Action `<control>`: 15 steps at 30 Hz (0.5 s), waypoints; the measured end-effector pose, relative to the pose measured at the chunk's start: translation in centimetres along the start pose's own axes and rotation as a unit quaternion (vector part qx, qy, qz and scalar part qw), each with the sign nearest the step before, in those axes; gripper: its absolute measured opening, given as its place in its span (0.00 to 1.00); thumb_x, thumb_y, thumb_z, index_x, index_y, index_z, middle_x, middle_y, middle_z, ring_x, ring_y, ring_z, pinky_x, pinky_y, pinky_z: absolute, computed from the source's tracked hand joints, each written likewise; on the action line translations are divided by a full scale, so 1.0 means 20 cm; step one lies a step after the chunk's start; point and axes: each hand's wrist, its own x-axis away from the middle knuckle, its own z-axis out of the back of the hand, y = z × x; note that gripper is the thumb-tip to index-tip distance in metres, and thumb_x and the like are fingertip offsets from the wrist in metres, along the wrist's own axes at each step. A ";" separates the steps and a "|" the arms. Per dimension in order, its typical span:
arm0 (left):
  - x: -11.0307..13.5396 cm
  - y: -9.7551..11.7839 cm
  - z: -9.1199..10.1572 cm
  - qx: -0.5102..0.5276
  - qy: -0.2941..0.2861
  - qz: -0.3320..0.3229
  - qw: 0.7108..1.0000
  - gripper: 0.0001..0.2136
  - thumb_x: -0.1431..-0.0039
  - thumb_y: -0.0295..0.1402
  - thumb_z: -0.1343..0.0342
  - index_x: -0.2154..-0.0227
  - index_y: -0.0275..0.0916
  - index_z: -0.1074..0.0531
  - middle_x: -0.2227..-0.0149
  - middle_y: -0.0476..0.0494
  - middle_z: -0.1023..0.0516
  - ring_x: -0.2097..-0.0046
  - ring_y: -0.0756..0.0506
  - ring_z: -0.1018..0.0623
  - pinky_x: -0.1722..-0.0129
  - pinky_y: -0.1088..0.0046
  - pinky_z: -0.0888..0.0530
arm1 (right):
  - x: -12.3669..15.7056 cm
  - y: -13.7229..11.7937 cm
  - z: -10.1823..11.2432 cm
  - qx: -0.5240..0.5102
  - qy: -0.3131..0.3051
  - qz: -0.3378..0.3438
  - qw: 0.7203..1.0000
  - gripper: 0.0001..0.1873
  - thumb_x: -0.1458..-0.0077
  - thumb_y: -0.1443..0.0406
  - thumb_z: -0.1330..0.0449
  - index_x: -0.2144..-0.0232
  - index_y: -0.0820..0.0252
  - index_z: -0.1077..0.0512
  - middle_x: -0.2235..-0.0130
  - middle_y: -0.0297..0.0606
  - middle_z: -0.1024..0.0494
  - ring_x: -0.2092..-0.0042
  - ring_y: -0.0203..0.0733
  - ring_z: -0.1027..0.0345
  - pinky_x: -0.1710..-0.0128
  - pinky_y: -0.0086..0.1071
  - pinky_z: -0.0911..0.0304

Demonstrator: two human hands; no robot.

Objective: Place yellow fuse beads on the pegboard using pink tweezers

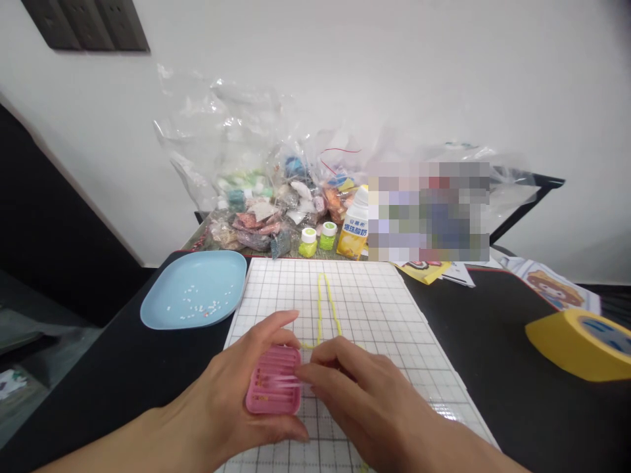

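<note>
My left hand (231, 394) grips a small pink grooved tray (273, 381) by its edges, thumb below and fingers above, over a white gridded mat (374, 315). A few tiny beads lie in the tray's grooves. My right hand (359, 387) is pinched at the tray's right edge, holding a thin clear needle or thread end that reaches across the grooves. A yellow-green cord (323, 302) runs in a long loop up the mat from under my right fingers.
A light blue plate (197, 289) with several small white beads sits left of the mat. Plastic bags of beads (256, 197), two small green-filled jars (318, 238) and a white-capped yellow bottle (355, 226) crowd the back. A yellow tape roll (576, 341) lies at right.
</note>
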 end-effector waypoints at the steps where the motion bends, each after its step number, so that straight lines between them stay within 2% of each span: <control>1: 0.00 0.00 0.00 -0.002 -0.002 0.001 1.000 0.51 0.58 0.37 0.25 0.38 0.66 0.54 0.50 0.52 0.25 0.55 0.43 0.20 0.53 0.63 0.23 | 0.00 0.00 0.00 -0.002 -0.004 0.001 1.000 0.15 0.36 0.73 0.54 0.51 0.60 0.33 0.60 0.40 0.28 0.64 0.37 0.33 0.70 0.29 0.35; 4: 0.00 0.00 0.00 -0.010 -0.002 -0.006 1.000 0.50 0.57 0.38 0.26 0.38 0.65 0.54 0.51 0.53 0.25 0.56 0.43 0.20 0.54 0.65 0.23 | 0.01 0.00 0.00 0.004 -0.003 0.008 1.000 0.15 0.36 0.73 0.53 0.50 0.60 0.34 0.60 0.39 0.28 0.63 0.38 0.32 0.69 0.30 0.33; 8: -0.01 0.00 0.02 -0.048 0.019 -0.019 0.998 0.44 0.52 0.38 0.29 0.38 0.61 0.52 0.53 0.51 0.25 0.56 0.43 0.20 0.56 0.66 0.22 | 0.01 0.00 0.04 0.024 0.083 0.012 0.996 0.16 0.37 0.74 0.52 0.49 0.59 0.36 0.60 0.39 0.27 0.64 0.37 0.31 0.70 0.29 0.34; 11: -0.02 -0.01 0.05 -0.076 0.027 -0.039 0.996 0.34 0.45 0.36 0.36 0.40 0.55 0.49 0.55 0.49 0.25 0.57 0.42 0.21 0.58 0.66 0.23 | 0.02 0.02 0.07 0.015 0.128 -0.006 0.992 0.16 0.37 0.74 0.51 0.49 0.59 0.36 0.60 0.39 0.27 0.64 0.36 0.31 0.70 0.29 0.34; 15: -0.04 -0.01 0.07 -0.113 -0.004 -0.112 0.987 0.18 0.41 0.30 0.44 0.48 0.49 0.38 0.55 0.47 0.28 0.58 0.43 0.23 0.61 0.69 0.23 | 0.02 0.05 0.09 0.026 0.133 -0.025 0.991 0.11 0.36 0.72 0.49 0.53 0.59 0.33 0.62 0.37 0.27 0.66 0.35 0.31 0.72 0.30 0.35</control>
